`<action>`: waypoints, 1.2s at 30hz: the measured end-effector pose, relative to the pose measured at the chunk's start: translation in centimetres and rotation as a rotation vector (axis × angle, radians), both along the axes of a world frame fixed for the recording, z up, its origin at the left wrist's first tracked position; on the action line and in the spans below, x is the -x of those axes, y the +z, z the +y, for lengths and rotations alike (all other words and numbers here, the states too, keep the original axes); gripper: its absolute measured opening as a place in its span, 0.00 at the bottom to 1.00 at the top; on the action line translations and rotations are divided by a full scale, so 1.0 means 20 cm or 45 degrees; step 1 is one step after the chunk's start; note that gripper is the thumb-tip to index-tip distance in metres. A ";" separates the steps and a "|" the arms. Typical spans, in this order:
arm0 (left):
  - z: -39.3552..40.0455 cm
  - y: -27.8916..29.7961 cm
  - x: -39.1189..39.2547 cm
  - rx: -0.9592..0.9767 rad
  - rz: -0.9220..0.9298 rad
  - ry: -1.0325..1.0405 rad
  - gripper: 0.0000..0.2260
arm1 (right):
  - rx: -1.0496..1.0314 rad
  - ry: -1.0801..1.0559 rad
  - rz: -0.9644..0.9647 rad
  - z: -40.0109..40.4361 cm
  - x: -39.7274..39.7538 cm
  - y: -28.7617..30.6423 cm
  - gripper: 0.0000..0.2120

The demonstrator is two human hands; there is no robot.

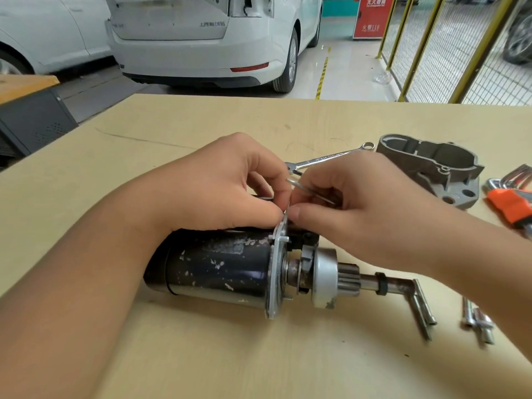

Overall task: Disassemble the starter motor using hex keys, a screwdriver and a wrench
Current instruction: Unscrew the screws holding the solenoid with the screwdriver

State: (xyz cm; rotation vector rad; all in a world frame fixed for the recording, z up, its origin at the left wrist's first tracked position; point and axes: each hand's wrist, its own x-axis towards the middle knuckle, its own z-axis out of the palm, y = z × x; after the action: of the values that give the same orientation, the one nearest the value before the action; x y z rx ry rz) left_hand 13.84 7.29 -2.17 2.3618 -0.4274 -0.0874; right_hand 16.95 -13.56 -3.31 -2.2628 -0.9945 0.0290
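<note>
Aluminium nose housing point(431, 165) is already off and set far right beside the wrench point(325, 159), with long bolts point(421, 309) withdrawn; the starter motor point(230, 269) lies mid-table, body and solenoid still joined. A hex key point(309, 190) is pinched by the right hand point(359, 208); the left hand point(221, 188) grips the motor's top. Legible writing: "110" on a red sign point(370, 15)

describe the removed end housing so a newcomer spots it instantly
Start at the starter motor lying mid-table, then look to the far right. The grey cast end housing sits there, beyond the orange hex key set. It alone is a hollow casting; its neighbours are slim tools.
</note>
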 end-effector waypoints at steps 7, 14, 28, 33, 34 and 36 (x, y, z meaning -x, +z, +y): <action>0.01 0.00 0.00 0.026 0.066 0.004 0.05 | 0.093 0.037 -0.151 0.01 -0.01 -0.02 0.03; 0.09 -0.01 -0.03 -0.013 0.253 0.009 0.17 | 0.086 0.062 -0.165 0.03 -0.01 -0.02 0.04; 0.17 -0.02 -0.03 0.100 0.419 -0.052 0.21 | 0.021 0.086 -0.138 0.02 -0.02 -0.01 0.07; 0.20 -0.03 -0.04 0.114 0.397 -0.080 0.20 | 0.010 0.019 -0.101 -0.10 -0.05 0.01 0.07; 0.22 -0.03 -0.04 0.110 0.396 -0.076 0.20 | 0.005 -0.003 -0.083 -0.12 -0.06 0.00 0.07; 0.24 -0.04 -0.05 0.116 0.403 -0.060 0.19 | 0.046 -0.034 -0.056 -0.16 -0.06 0.00 0.07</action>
State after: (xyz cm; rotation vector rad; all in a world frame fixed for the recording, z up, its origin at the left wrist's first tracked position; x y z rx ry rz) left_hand 14.84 12.12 -2.97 2.1988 -0.3243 -0.4476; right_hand 18.19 -16.79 -3.40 -2.3180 -0.9939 -0.0145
